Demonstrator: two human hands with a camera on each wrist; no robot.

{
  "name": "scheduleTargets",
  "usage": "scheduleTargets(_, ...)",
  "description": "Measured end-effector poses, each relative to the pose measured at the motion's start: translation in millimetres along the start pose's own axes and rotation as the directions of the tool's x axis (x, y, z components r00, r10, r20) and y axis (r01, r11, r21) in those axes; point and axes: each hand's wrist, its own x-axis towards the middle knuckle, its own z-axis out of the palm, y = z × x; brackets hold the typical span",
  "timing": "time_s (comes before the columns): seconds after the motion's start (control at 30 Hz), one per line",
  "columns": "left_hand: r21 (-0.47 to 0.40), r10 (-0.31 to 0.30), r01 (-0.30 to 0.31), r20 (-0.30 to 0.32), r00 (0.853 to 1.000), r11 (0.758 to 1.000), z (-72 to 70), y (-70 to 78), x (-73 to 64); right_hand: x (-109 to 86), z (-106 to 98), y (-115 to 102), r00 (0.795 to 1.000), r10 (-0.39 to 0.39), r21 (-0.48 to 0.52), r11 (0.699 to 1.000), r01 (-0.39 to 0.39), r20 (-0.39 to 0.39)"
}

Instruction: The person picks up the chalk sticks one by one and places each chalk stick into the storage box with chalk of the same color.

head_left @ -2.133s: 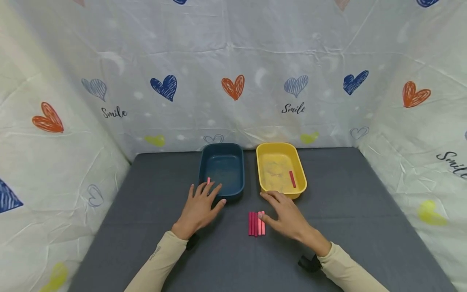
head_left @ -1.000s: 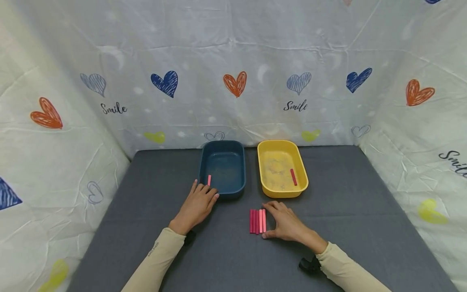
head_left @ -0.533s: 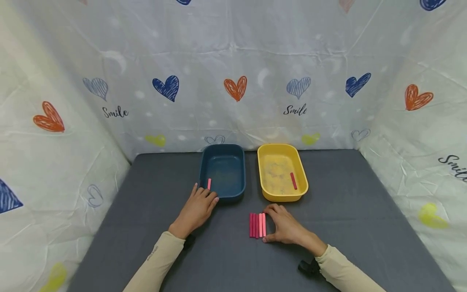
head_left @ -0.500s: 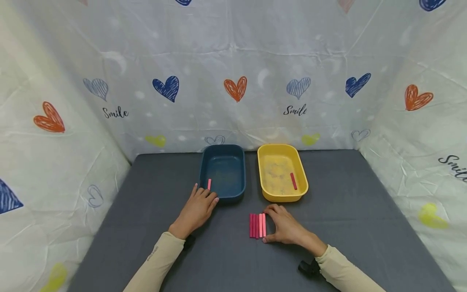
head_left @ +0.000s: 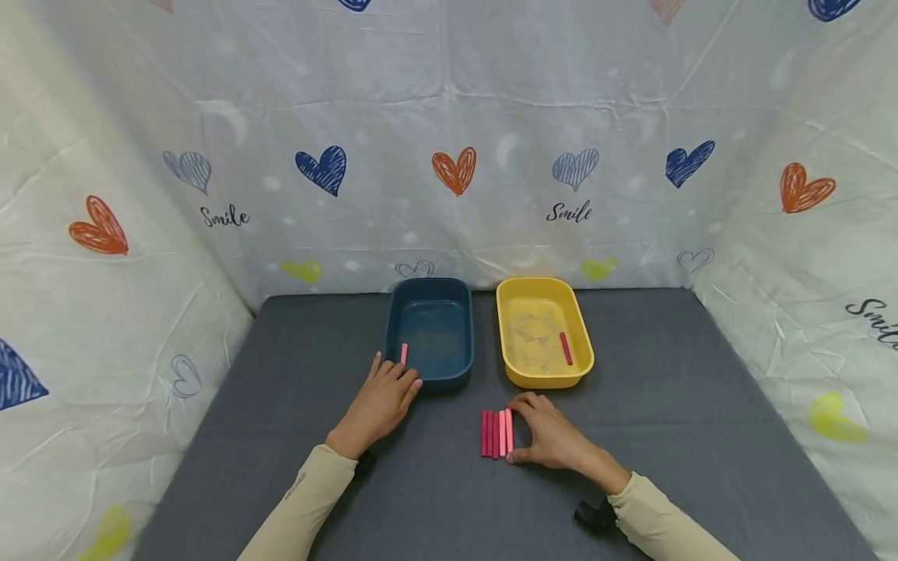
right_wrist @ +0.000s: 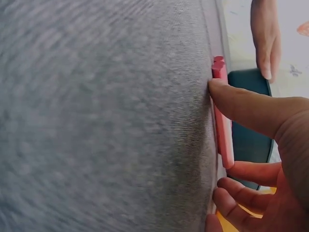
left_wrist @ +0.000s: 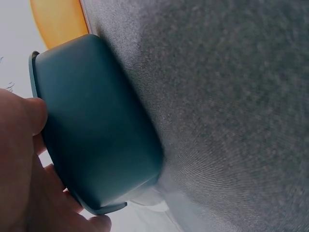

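In the head view, my right hand (head_left: 550,432) pinches the rightmost light pink stick (head_left: 509,430) by its two ends, between thumb and fingers. A second light pink stick (head_left: 502,434) lies just left of it, then several dark red sticks (head_left: 489,434) side by side. My left hand (head_left: 376,401) holds the near left rim of the blue bin (left_wrist: 96,121), with the fingers over the edge. One light pink stick (head_left: 404,353) lies inside that bin, partly hidden by the fingers. A dark red stick (head_left: 566,348) lies in the yellow bin (head_left: 543,382).
Both bins stand side by side at the back of the grey cloth-covered table (head_left: 421,499). A white curtain (head_left: 393,78) printed with hearts hangs behind and on both sides. A black strap mount (head_left: 595,516) sits under the right wrist.
My right hand came down from the yellow bin's near edge to the row of sticks and took the rightmost light pink one by its ends. My left hand settled onto the blue bin's rim.
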Motion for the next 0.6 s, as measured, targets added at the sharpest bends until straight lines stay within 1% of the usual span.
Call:
scheduleTargets(0.3, -0.011, -0.019, 0.019, 0.013, 1.0, 1.0, 1.6, 1.5, 0.0, -0.2, -9, -2, 0.999, 0.037, 0.063, 0.997, -0.038, 0.025)
scheduleTargets(0.4, -0.022, -0.025, 0.026, 0.022, 0.999, 0.999, 2.5, 1.7, -1.1, -2.8, -12, -5, 0.999, 0.031, 0.076, 0.997, -0.033, 0.025)
scheduleTargets(0.5, -0.022, -0.023, 0.023, 0.017, 1.0, 0.999, 2.9, 1.3, -1.2, -4.5, -17, -10, 1.0, 0.011, 0.079, 0.997, -0.011, 0.006)
scheduleTargets(0.6, -0.024, -0.012, 0.011, -0.014, 1.0, 1.0, 2.8, 0.7, 1.1, -4.4, -24, -15, 0.999, -0.001, 0.077, 0.997, 0.004, -0.034)
